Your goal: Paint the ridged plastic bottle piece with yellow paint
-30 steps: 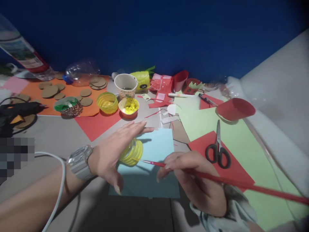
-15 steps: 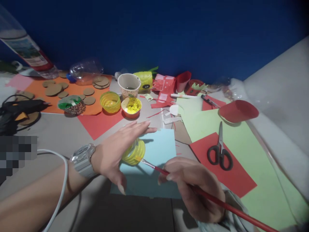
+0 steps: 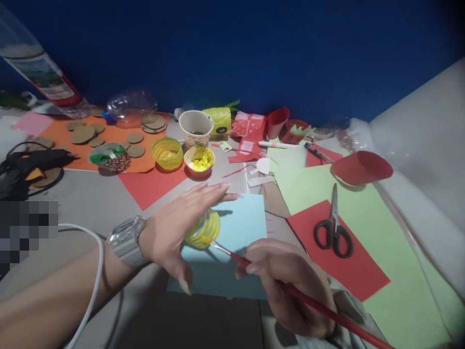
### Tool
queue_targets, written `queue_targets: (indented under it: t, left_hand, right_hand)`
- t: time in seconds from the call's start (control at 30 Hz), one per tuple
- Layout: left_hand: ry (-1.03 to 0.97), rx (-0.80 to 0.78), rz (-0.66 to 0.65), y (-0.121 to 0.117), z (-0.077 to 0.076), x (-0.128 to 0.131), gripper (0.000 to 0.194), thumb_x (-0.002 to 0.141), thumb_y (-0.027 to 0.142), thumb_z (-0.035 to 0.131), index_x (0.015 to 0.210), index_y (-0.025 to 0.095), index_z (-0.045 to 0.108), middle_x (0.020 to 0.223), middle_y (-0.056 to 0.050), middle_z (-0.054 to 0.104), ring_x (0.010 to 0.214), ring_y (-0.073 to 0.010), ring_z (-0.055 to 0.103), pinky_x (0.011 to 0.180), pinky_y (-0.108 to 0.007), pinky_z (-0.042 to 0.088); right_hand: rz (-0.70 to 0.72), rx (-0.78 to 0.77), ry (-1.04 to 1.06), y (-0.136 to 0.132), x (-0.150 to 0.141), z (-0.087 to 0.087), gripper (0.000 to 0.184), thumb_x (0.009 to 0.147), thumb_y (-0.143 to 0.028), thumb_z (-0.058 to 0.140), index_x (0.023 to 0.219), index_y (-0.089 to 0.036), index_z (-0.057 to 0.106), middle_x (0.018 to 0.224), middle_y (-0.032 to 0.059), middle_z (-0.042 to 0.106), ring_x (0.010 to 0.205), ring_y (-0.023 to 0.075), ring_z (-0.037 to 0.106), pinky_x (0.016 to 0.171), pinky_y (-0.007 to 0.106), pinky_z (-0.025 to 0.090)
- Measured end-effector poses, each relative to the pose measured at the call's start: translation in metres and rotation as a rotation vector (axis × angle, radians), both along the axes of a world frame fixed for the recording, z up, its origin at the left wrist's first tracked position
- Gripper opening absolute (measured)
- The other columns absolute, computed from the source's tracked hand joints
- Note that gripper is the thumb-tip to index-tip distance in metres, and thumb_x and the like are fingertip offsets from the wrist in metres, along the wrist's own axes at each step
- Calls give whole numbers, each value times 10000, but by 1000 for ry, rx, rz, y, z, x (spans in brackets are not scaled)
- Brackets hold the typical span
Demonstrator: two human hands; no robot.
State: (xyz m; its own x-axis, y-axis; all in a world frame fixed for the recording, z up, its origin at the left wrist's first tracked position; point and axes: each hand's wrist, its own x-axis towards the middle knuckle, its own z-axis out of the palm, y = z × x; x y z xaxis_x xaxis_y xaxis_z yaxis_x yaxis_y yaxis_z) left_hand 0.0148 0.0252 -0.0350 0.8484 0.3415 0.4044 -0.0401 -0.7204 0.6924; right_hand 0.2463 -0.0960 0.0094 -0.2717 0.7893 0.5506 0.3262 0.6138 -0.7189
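Note:
A paintbrush (image 3: pixel 238 259) with a red handle is pinched in my right hand (image 3: pixel 290 286), its flat bristles touching the lower side of a ribbed plastic bottle piece (image 3: pixel 207 228) streaked with yellow paint. That piece sits on a light blue paper sheet (image 3: pixel 243 223). Over its left and upper side lies my left hand (image 3: pixel 178 218), fingers stretched out and thumb apart, hiding part of it. Behind are a small cup of yellow paint (image 3: pixel 201 158), another yellow-painted bottle piece (image 3: pixel 167 154) and a patterned paper cup (image 3: pixel 196 127) of dark liquid.
Scissors (image 3: pixel 333 228) lie on red paper (image 3: pixel 363 271) over a green sheet (image 3: pixel 399 242) to the right. At left are a glue gun (image 3: pixel 36 160), a white cable (image 3: pixel 95 286), cardboard discs (image 3: pixel 83 134) and a green-painted cup (image 3: pixel 112 157). Red paper scraps (image 3: pixel 247 152) lie at the back.
The brush has tilted, its handle end dropping lower and its tip shifting slightly on the yellow piece. My right hand moved a little down; my left hand keeps its place on the piece.

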Motion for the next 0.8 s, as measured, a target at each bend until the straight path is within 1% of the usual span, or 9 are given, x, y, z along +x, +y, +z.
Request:
queue_targets:
  t: [0.13, 0.23, 0.3, 0.4, 0.5, 0.57, 0.67, 0.8]
  left_hand:
    - [-9, 2, -2, 1, 0, 1, 1379, 540, 1002, 529, 1626, 315, 28, 1591, -145, 417, 1378, -455, 487, 1229, -608, 214]
    - [-14, 16, 0, 0, -2, 0, 1408, 522, 1006, 535, 1628, 287, 43, 1586, -168, 417, 1370, -461, 492, 1230, -612, 211]
    - [-8, 28, 11, 0, -4, -1, 1422, 510, 1012, 534, 1629, 273, 61, 1591, -185, 403, 1368, -472, 489, 1226, -627, 208]
    - [14, 38, 22, -1, -5, -3, 1431, 497, 1019, 529, 1628, 272, 71, 1594, -193, 395, 1381, -491, 464, 1217, -660, 196]
    - [20, 41, 14, -1, -5, -3, 1448, 480, 1019, 538, 1629, 276, 63, 1592, -194, 398, 1393, -502, 444, 1213, -670, 202]
    - [26, 41, 11, 0, -4, -3, 1448, 477, 1017, 542, 1628, 284, 60, 1597, -191, 392, 1401, -505, 435, 1210, -673, 211]
    - [29, 38, 8, 0, -4, -2, 1438, 481, 1014, 547, 1627, 294, 60, 1603, -185, 385, 1411, -500, 428, 1213, -670, 213]
    - [18, 38, 5, 0, -3, -3, 1442, 483, 1006, 564, 1628, 277, 76, 1596, -183, 398, 1420, -484, 426, 1230, -645, 207]
  right_hand:
    - [12, -15, 22, -1, 4, 0, 216, 899, -130, 541, 1061, -270, 568, 759, 43, 737, 611, 200, 714, 599, 336, 626]
    - [-2, -63, 57, -4, 1, 0, 179, 914, -146, 526, 1031, -276, 564, 764, 39, 726, 617, 200, 716, 587, 330, 616]
    - [5, -79, 70, -5, -3, 1, 185, 891, -119, 511, 994, -267, 552, 749, 24, 710, 628, 188, 723, 601, 311, 610]
    - [33, -102, 22, -3, -7, 3, 218, 833, -71, 505, 950, -250, 547, 726, 3, 692, 612, 158, 708, 605, 272, 595]
    - [-14, -109, 4, -1, -9, 3, 231, 817, -53, 513, 936, -243, 567, 732, 5, 690, 607, 149, 693, 593, 260, 586]
    - [-47, -108, 43, -1, -9, 0, 231, 826, -58, 518, 946, -244, 582, 743, 8, 689, 631, 157, 701, 615, 276, 593]
    - [-49, -127, 88, -1, -8, -3, 233, 853, -64, 511, 972, -248, 590, 765, 11, 688, 674, 165, 709, 657, 296, 599]
    - [-54, -127, 100, -1, -4, -2, 203, 935, -99, 459, 987, -256, 577, 763, 13, 683, 681, 167, 706, 634, 299, 585]
